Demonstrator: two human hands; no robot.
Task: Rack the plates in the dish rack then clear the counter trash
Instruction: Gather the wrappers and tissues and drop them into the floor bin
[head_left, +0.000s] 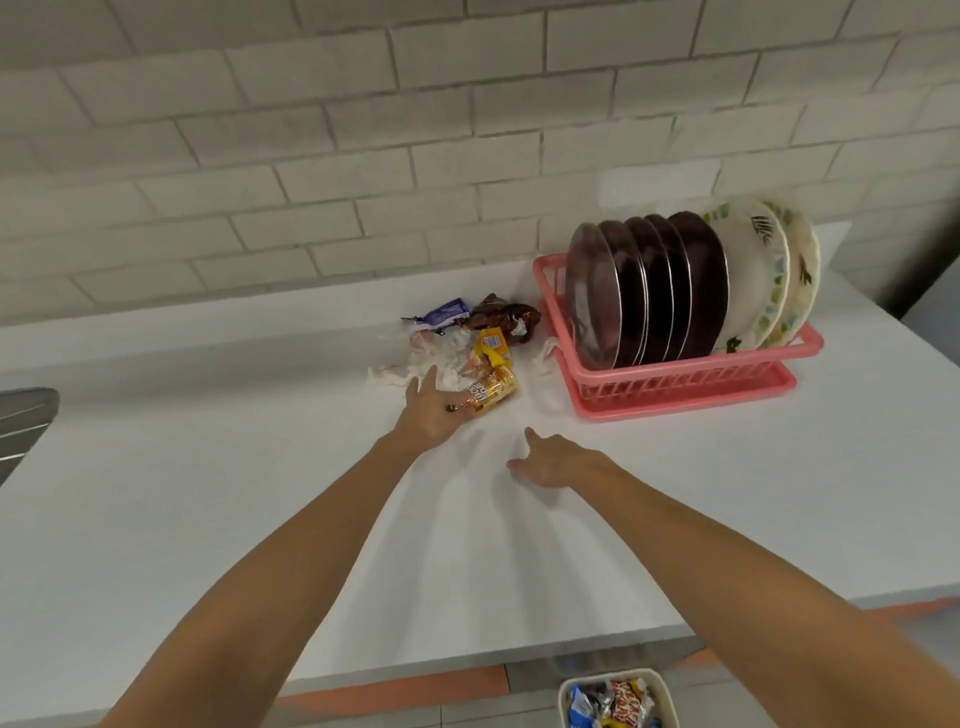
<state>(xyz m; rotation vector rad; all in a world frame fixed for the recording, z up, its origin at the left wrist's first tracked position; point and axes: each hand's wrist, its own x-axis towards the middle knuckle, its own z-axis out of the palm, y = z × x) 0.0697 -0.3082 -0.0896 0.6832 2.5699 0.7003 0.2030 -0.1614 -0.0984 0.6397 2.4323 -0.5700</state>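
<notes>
Left hand (436, 415), fingers apart, meets the yellow wrapper (491, 387) at its fingertips. The person should close fully round it, sweeping the crumpled plastic (441, 356) just beyond inward. Right hand (550, 460) hangs relaxed, empty.

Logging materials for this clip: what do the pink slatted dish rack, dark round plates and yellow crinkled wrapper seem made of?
Pink slatted dish rack: moulded plastic, matte; uniform colour, thin slats. Dark round plates: likely glass or glazed ceramic, glossy; bright rim highlights. Yellow crinkled wrapper: thin printed plastic film, shiny, creased.
</notes>
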